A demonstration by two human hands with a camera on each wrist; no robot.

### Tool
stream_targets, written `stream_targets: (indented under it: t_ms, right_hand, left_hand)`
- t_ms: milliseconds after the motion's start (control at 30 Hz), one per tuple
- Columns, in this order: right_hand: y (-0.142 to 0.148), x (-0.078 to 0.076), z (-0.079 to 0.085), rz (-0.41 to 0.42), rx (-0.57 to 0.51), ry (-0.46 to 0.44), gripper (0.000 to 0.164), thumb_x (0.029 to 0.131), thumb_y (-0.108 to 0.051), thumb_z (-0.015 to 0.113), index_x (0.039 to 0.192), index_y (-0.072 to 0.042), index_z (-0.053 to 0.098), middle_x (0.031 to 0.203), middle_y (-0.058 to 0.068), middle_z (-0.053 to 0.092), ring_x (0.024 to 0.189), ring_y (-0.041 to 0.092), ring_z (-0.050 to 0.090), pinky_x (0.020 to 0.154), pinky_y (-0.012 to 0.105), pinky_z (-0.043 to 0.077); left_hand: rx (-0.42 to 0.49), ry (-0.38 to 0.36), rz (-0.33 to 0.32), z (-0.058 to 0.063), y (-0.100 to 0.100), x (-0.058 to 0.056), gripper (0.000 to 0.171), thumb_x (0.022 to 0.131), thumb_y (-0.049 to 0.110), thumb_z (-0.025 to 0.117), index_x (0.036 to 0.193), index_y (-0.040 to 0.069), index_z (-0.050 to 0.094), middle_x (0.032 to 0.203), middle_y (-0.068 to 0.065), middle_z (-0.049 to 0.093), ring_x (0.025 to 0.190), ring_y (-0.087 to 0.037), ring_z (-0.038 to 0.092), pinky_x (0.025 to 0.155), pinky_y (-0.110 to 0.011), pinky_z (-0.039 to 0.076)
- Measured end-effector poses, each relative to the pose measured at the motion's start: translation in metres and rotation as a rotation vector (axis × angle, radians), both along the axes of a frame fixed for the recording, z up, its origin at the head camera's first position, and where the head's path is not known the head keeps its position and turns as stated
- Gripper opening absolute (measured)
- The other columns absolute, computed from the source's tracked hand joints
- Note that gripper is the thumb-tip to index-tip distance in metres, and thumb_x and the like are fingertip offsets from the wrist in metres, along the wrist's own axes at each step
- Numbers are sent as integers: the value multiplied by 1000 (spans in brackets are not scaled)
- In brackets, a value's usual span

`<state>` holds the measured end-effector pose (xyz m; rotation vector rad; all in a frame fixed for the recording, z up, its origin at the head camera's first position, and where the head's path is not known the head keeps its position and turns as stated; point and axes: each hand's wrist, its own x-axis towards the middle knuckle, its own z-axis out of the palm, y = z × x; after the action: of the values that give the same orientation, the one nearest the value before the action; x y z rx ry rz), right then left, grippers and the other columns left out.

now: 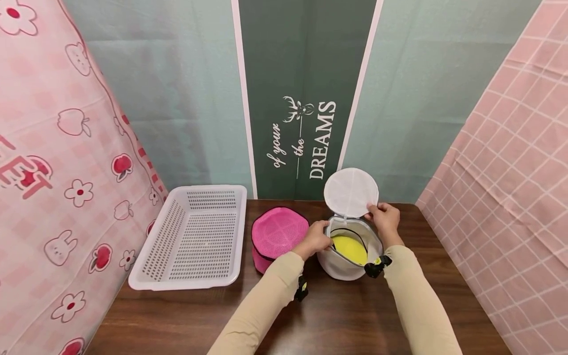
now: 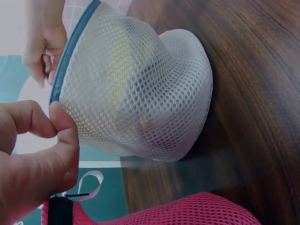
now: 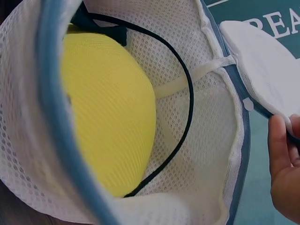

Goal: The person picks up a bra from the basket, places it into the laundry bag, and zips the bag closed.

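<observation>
A white mesh laundry bag with a grey-blue zipper edge stands on the table, its round lid flipped up at the back. My left hand pinches the left side of its rim between thumb and finger. At the lid's lower right edge, my right hand holds the lid between thumb and fingers. Inside the bag lies a rounded yellow ribbed-fabric item; its exact kind is unclear. A thin black cord loops beside it, and a dark fabric piece shows above it.
Just left of the white bag stands a pink mesh laundry bag with black trim, its lid down. Farther left is a white slotted plastic basket. Fabric hangings surround the brown wooden table at the back and sides.
</observation>
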<state>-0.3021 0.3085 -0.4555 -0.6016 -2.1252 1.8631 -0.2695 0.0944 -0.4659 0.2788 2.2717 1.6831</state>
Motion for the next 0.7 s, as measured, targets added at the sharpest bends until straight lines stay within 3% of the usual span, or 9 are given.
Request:
stream_targets:
  t_ms: [167,333,467,700]
  right_hand:
    - [5,3,-2,88,-41,22,37,91,-12,59,119,10,50,96,12,49,66,7,62,66,21,51]
    - [10,6,-6,155,-35,61,34,89,-8,62,114,11,50,87,7,55,67,7,63,67,22,51]
    - [13,7,-8,161,23,96,30,86,-8,65,106,11,54,79,4,57,64,7,63,64,23,51]
    - [12,13,-7,96,89,175,23,82,-6,70,91,13,61,71,2,60,60,8,62,59,21,51]
  left_hand:
    - [57,-71,-9,3,-3,-2,62,74,-16,60,133,-5,44,111,-15,52,51,-14,49,50,-25,49]
    - [105,-136,-3,3,-4,-3,61,77,-15,58,135,-5,41,114,-17,50,52,-14,49,55,-27,50]
    - [104,-135,-5,3,-5,-4,61,78,-15,58,135,-5,40,116,-18,50,52,-14,49,57,-30,52]
    - [127,-122,-33,1,-4,-2,63,76,-19,54,136,-6,38,117,-18,48,50,-14,49,53,-27,51]
